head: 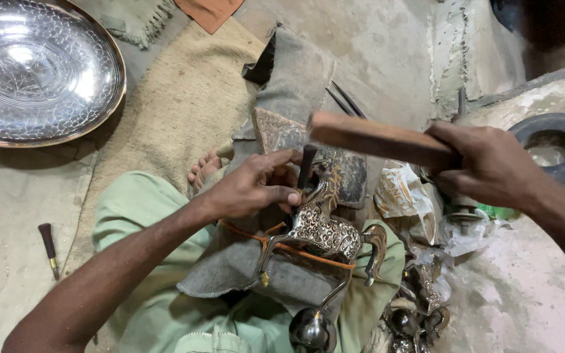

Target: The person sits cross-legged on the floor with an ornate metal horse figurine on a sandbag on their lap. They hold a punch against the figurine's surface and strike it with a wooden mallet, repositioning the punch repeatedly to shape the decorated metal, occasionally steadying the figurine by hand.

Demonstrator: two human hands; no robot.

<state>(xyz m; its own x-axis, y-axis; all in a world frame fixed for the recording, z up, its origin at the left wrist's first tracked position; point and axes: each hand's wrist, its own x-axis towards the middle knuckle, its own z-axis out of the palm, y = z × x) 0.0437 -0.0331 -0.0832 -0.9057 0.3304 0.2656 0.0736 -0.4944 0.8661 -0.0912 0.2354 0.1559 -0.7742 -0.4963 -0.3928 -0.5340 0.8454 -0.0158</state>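
My left hand [253, 186] pinches a dark chisel [306, 165] upright against an engraved metal horse figurine [321, 229]. The horse lies on a grey cloth pad [243, 265] across my lap and is tied down with an orange cord [308, 252]. My right hand [491, 163] grips a flat wooden mallet [377, 138], held level just above the chisel's top. The horse's legs point toward me, and its head is partly hidden by my left fingers.
A large engraved silver tray [37, 68] lies at the upper left on the floor. A spare chisel [49, 245] rests at the left. A black rubber ring [553, 147] sits at the right. Several small metal pieces [416, 307] and crumpled plastic [406, 196] lie beside my knee. A burlap mat [178, 111] covers the floor ahead.
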